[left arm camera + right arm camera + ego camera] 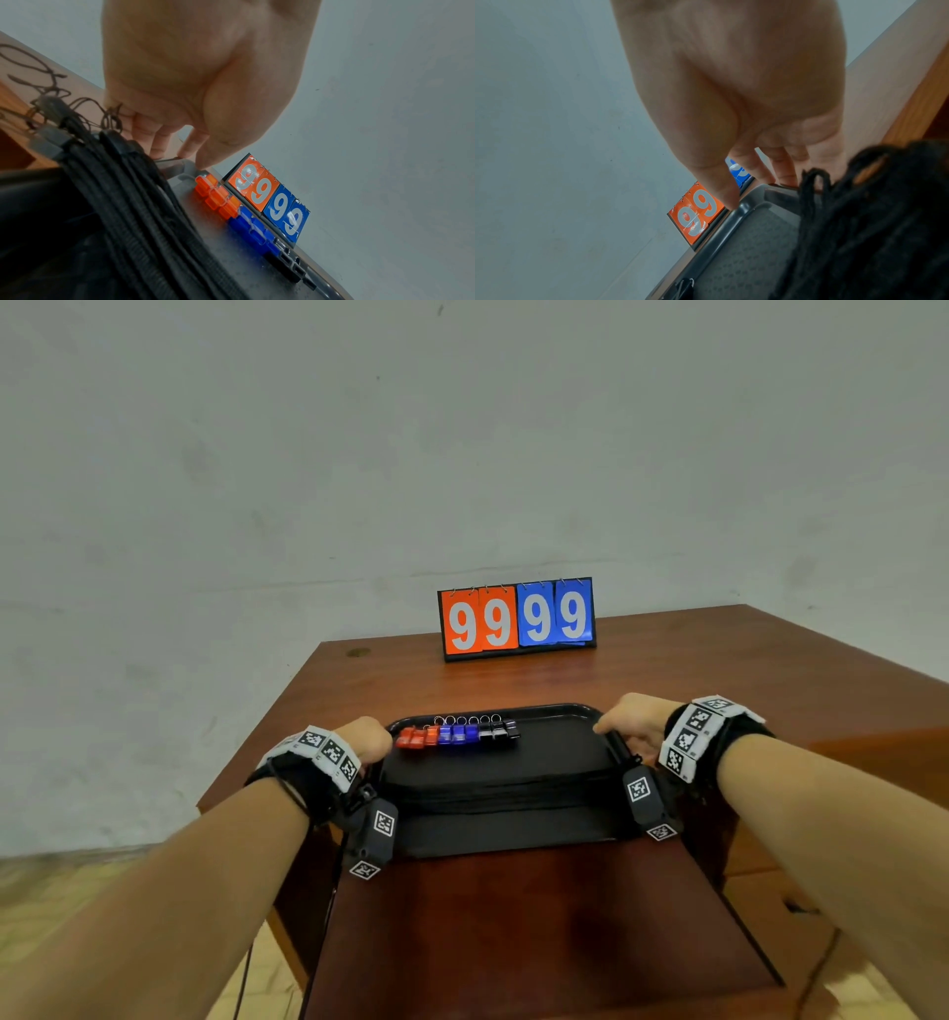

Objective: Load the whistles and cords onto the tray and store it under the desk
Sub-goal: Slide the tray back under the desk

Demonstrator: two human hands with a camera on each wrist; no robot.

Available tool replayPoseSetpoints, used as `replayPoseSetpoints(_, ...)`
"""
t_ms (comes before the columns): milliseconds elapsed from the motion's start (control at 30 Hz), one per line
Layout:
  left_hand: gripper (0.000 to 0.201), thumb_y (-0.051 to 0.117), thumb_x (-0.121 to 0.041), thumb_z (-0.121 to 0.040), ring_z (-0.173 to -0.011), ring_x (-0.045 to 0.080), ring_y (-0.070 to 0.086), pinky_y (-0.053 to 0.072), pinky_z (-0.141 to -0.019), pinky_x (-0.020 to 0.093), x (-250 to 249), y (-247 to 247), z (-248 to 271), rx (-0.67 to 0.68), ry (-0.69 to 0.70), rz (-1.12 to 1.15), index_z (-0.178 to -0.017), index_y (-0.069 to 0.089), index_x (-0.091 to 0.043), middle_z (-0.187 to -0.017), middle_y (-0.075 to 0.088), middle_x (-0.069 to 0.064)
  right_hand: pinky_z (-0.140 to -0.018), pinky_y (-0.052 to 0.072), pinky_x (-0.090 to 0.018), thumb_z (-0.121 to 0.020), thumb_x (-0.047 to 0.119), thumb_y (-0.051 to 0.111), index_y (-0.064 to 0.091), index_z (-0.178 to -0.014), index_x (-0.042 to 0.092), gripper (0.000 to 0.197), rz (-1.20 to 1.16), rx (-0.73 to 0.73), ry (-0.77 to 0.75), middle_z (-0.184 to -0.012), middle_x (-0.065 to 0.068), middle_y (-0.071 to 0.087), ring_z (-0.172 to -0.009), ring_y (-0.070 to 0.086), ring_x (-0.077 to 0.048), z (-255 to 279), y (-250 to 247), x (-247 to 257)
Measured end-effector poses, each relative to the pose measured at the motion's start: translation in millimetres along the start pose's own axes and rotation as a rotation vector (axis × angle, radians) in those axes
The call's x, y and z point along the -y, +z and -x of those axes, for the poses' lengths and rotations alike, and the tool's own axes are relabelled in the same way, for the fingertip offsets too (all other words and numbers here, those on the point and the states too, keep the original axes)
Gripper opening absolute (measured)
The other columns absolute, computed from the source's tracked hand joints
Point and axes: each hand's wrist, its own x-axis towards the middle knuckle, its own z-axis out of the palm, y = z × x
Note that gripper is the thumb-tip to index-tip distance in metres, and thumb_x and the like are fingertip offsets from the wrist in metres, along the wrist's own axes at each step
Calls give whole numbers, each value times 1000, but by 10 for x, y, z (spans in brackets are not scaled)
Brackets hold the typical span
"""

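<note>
A black tray (560,711) lies on the brown desk (693,670). Along its far side sits a row of whistles (457,736): red, blue, then black, each with a metal ring. A bundle of black cords (493,793) lies across its near half. My left hand (367,739) grips the tray's left rim, thumb on top and fingers curled under, as the left wrist view shows at the tray (185,170). My right hand (634,724) grips the right rim the same way. In the right wrist view my thumb presses the tray (746,209) rim beside the cords (859,233).
A flip scoreboard (516,618) reading 99 in orange and 99 in blue stands behind the tray near the desk's far edge. A grey wall rises behind it. The desk's lower front part (513,942) runs toward me below the tray. Pale floor (41,906) shows at left.
</note>
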Motion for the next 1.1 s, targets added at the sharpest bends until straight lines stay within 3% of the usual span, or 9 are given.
replayPoseSetpoints(233, 31, 47, -2, -95, -110, 44, 63, 47, -54, 32, 148, 54, 482, 6, -5, -19, -115, 61, 15, -119, 62, 33, -82, 54, -52, -91, 13, 63, 59, -111, -9, 30, -13, 65, 7, -114, -30, 65, -94, 67, -44, 403, -34, -157)
replayPoseSetpoints(300, 32, 45, -2, -96, -110, 44, 63, 52, -60, 36, 184, 67, 596, 11, 2, -35, -118, 59, 16, -122, 61, 32, -74, 56, -46, -92, 13, 62, 60, -111, -10, 30, -18, 69, -3, -114, -31, 65, -85, 67, -41, 525, -38, -176)
replayPoseSetpoints(367, 31, 44, -3, -97, -90, 39, 70, 49, -48, 27, 241, 99, 711, 33, 19, -47, -119, 59, 14, -115, 66, 28, -57, 52, -34, -93, 15, 61, 59, -112, -11, 32, 17, 69, 2, -112, -30, 64, -68, 62, -33, 582, -31, -223)
replayPoseSetpoints(467, 29, 46, -3, -93, -47, 26, 55, 40, -35, 20, 342, 145, 834, 54, -16, -49, -113, 61, 13, -73, 62, 19, -64, 51, -40, -92, 16, 63, 57, -118, -13, 39, 50, 70, 14, -113, -31, 63, -75, 60, -35, 637, 16, -318)
replayPoseSetpoints(600, 27, 50, -5, -88, -63, 31, 62, 45, -50, 26, 448, 209, 913, 75, -36, 3, -104, 64, 11, -82, 64, 22, -74, 52, -49, -93, 15, 62, 58, -116, -11, 35, 75, 81, 27, -118, -34, 62, -84, 61, -40, 746, 87, -396)
replayPoseSetpoints(767, 23, 52, -6, -87, -62, 30, 57, 44, -50, 27, 506, 294, 1000, 99, -47, 13, -100, 63, 10, -89, 65, 24, -88, 52, -56, -93, 15, 63, 59, -96, -3, 19, 76, 89, 46, -119, -33, 60, -90, 63, -45, 803, 148, -495)
replayPoseSetpoints(833, 19, 52, -7, -87, -63, 30, 58, 45, -52, 27, 524, 338, 991, 99, -57, 8, -95, 62, 7, -90, 65, 24, -91, 52, -57, -94, 15, 62, 59, -100, -4, 20, 65, 98, 54, -121, -32, 59, -95, 64, -47, 815, 177, -532)
replayPoseSetpoints(967, 19, 47, -9, -95, -62, 30, 57, 47, -53, 30, 541, 437, 951, 99, -71, 16, -103, 56, 6, -95, 63, 23, -73, 57, -45, -94, 17, 62, 55, -121, -5, 35, 68, 100, 71, -127, -28, 57, -91, 66, -41, 746, 249, -626)
replayPoseSetpoints(1100, 24, 48, -8, -96, -95, 45, 67, 46, -53, 31, 574, 537, 896, 129, -88, 2, -112, 56, 8, -113, 65, 29, -66, 58, -41, -93, 17, 63, 49, -131, -4, 45, 39, 117, 103, -129, -27, 56, -93, 65, -38, 669, 333, -725)
